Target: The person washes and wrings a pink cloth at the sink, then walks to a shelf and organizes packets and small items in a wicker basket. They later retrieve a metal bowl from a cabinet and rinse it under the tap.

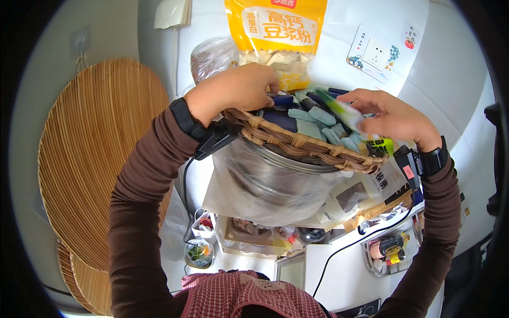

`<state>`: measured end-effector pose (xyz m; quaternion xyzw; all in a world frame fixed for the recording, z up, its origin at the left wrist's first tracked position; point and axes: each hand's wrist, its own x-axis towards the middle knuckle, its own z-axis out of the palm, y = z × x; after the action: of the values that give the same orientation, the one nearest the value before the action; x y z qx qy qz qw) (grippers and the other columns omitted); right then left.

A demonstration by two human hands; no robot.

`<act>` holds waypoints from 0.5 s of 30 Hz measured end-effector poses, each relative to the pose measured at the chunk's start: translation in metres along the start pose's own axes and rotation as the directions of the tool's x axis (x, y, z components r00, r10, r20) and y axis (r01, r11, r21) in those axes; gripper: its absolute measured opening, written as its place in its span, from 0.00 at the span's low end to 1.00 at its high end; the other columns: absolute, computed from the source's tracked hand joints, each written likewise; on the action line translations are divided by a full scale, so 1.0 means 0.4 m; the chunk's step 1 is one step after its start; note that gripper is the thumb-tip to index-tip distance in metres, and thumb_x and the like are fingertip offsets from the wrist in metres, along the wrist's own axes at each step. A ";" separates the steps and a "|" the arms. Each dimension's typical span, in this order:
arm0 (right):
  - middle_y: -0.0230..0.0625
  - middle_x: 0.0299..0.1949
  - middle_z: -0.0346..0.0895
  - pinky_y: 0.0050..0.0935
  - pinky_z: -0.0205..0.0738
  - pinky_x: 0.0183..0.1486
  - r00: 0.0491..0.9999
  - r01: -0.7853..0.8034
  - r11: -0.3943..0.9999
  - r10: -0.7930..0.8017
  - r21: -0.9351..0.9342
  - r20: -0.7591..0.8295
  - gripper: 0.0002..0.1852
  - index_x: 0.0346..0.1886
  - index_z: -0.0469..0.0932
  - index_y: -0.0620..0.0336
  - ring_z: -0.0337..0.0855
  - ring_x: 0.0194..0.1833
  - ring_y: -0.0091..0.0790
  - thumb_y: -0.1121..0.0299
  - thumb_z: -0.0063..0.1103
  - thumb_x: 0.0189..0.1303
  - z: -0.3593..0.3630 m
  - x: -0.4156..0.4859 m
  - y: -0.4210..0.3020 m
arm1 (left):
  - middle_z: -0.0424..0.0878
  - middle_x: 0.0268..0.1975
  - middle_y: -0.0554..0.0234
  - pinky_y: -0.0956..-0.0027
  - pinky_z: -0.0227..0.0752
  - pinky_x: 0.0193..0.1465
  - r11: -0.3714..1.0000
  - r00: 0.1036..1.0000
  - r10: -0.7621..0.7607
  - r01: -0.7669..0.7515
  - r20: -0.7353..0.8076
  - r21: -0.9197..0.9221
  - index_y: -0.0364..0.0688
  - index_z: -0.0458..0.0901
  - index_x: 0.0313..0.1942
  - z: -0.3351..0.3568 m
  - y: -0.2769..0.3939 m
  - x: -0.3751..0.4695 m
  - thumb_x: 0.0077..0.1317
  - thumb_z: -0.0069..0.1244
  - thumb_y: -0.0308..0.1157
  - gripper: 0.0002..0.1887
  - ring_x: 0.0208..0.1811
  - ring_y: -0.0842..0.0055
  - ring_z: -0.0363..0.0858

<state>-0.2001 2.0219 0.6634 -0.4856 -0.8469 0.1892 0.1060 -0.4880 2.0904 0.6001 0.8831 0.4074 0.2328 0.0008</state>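
Note:
A woven wicker basket (296,140) full of small light-blue and dark-blue packets (302,115) rests on a metal pot (274,171) wrapped in clear plastic. My left hand (242,87) reaches over the basket's left rim, its fingertips at a dark-blue packet (283,99). Whether they grip it is hidden. In my right hand (391,115), over the basket's right side, is a green-and-white packet (344,111), blurred and slanting between thumb and fingers. Just below that hand, a black-and-lime packet (379,147) lies at the rim.
A yellow printed pouch (278,24) stands behind the basket, beside a plastic-wrapped bundle (214,57). Round slatted mats (103,159) hang at left. Printed bags (358,194) lie right of the pot. Below are an open drawer (242,250), a black cable (338,254) and a bottle rack (391,272).

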 end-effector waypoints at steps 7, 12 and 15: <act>0.48 0.35 0.79 0.33 0.72 0.43 0.910 0.139 0.971 -0.204 -0.196 -0.362 0.19 0.55 0.71 0.69 0.75 0.34 0.37 0.67 0.42 0.67 0.028 -0.013 0.070 | 0.86 0.36 0.50 0.69 0.77 0.43 0.995 0.996 0.087 -0.085 0.033 -0.050 0.32 0.83 0.42 -0.015 -0.011 -0.016 0.58 0.57 0.24 0.12 0.38 0.66 0.85; 0.50 0.32 0.78 0.34 0.72 0.42 0.834 0.181 0.964 -0.255 -0.194 -0.490 0.18 0.54 0.72 0.70 0.75 0.33 0.38 0.67 0.41 0.68 0.028 -0.018 0.073 | 0.85 0.35 0.52 0.69 0.76 0.41 0.985 0.987 0.139 -0.130 0.079 -0.110 0.33 0.83 0.41 -0.034 0.005 -0.026 0.57 0.59 0.27 0.12 0.37 0.66 0.84; 0.50 0.31 0.77 0.34 0.72 0.41 0.804 0.115 0.981 -0.184 -0.155 -0.566 0.18 0.52 0.72 0.72 0.76 0.34 0.38 0.66 0.41 0.68 0.019 -0.035 0.074 | 0.84 0.34 0.54 0.68 0.73 0.37 0.988 0.987 0.144 -0.139 0.072 -0.072 0.34 0.83 0.38 -0.034 0.018 -0.026 0.56 0.62 0.31 0.13 0.36 0.67 0.81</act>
<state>-0.1726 2.0217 0.6438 -0.4569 -0.8197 -0.0242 0.3445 -0.4944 2.0756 0.6093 0.9176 0.3351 0.2116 0.0293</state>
